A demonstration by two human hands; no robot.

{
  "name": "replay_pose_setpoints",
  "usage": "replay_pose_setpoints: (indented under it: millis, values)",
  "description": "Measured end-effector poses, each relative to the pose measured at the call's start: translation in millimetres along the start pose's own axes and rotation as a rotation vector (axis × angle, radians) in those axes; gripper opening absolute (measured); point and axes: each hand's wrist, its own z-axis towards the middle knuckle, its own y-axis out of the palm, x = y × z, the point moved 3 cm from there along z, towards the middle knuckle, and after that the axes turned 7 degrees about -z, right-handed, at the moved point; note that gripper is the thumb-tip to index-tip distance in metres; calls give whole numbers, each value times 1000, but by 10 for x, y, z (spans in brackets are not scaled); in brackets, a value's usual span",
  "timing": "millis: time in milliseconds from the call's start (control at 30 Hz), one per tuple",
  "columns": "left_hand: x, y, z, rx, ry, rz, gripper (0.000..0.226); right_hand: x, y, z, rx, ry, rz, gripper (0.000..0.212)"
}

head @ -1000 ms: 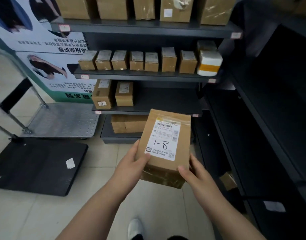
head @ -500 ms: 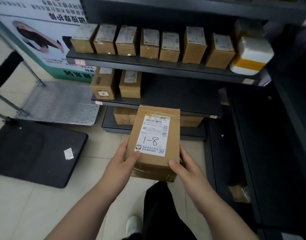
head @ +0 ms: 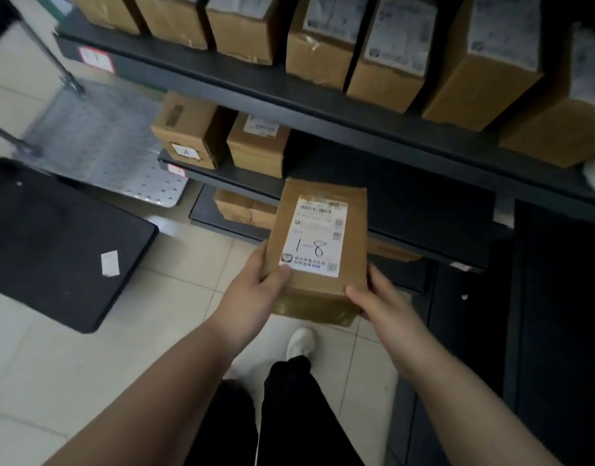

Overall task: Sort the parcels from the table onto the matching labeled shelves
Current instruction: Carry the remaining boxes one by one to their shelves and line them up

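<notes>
While gripping the parcel (head: 318, 243) w/ both hands, facing the shelf unit at close range.

Grip status:
- Left hand (head: 255, 290): clamping lower-left edge, thumb pressing on corner of the label (head: 314, 237).
- Right hand (head: 380, 304): clamping lower-right corner, thumb lying on front face.
- Remaining fingers of both: curling behind the box, mostly hidden.

Parcel position: hanging in the air, label side toward camera, in front of the middle shelf (head: 424, 203) and above the floor (head: 195, 264), touching no shelf. Displaying handwritten "1-8".

Progress (est.): running mid-task.
- Done, judging by stock: row of boxes (head: 323, 38) filling the upper shelf (head: 255, 85); two boxes (head: 188, 136) standing at left end of middle shelf; at least one more box (head: 242, 206) lying on the bottom shelf (head: 205, 210).
- Pending: matching "1-8" to a shelf tag (head: 94, 58), then setting the parcel down.
- Failing to read tags (too blurred), so not naming the target level.
- Not seeing the table, so not counting any parcels waiting there.
</notes>
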Motion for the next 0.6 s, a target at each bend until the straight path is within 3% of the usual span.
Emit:
replay_pose_setpoints:
  millis: [100, 233, 433, 600]
  values:
    - [-118, 6, 392, 40, -11, -37, 47, 78, -12, 469, -27, 12, -40, 38]
    - [-271, 13, 915, -46, -10, -10, 47, 289, 10, 971, 14, 37, -25, 36]
    - [-682, -88, 1533, -163, -52, 243, 76, 615, 38, 1487, 2, 30, -58, 48]
    - [-862, -53, 1983, -150, -75, 182, 60, 808, 69, 1916, -3, 19, -97, 56]
